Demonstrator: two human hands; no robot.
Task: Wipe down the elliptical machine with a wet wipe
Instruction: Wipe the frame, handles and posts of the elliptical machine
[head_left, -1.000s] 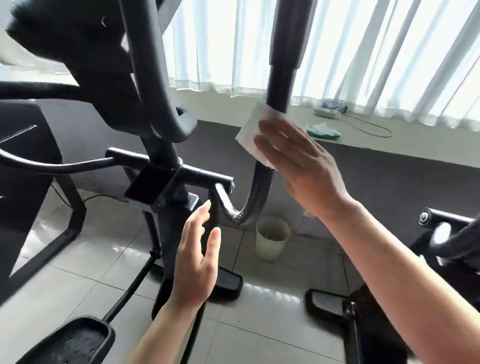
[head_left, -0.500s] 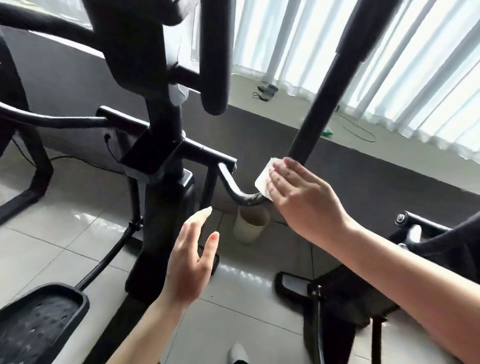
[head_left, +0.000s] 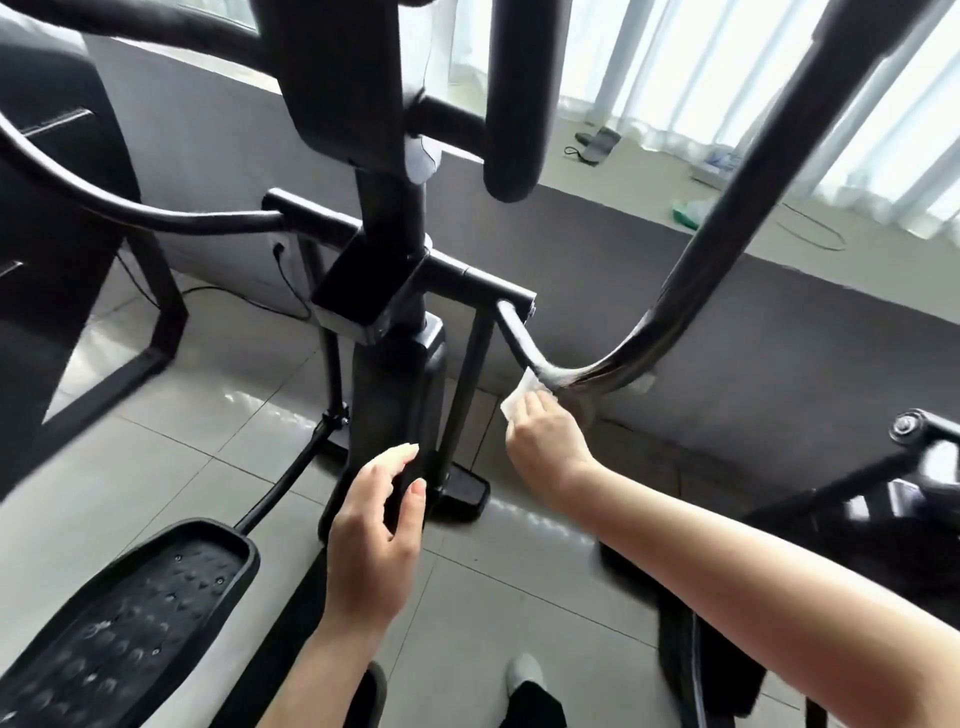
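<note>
Far left of the frame there's a dark table (head_left: 62, 291) with black angled legs, and at the lower left sits the elliptical's studded black foot pedal (head_left: 119, 629), with a thin rod running up from it toward the base. The elliptical machine (head_left: 384, 291) itself fills the middle: matte black centre column, a crossbar sticking out both sides, padded grips up top, all a bit blurry. The floor (head_left: 171, 452) is pale glossy tile.

Lower centre, the left hand (head_left: 376, 535) hangs in front of the column with fingers loosely bent and thumb apart, holding nothing, not touching the machine as far as I can tell.

Just right of that, the right hand (head_left: 545, 447) is pinching a white wet wipe (head_left: 522, 397) and pressing it up against the underside of the curved handlebar arm (head_left: 639, 343), right at the low bend where it comes off the crossbar. Only a small folded corner of the wipe shows above the fingers, the rest is hidden under the hand. The metal at the bend looks shiny and streaked.

From there the arm sweeps up to the upper right corner. Behind it there's a grey wall ledge (head_left: 649, 187) with small cluttered items and a cable, and white curtains (head_left: 691, 67) along the top right. Bottom centre, a light shoe toe (head_left: 524, 670) pokes in.
</note>
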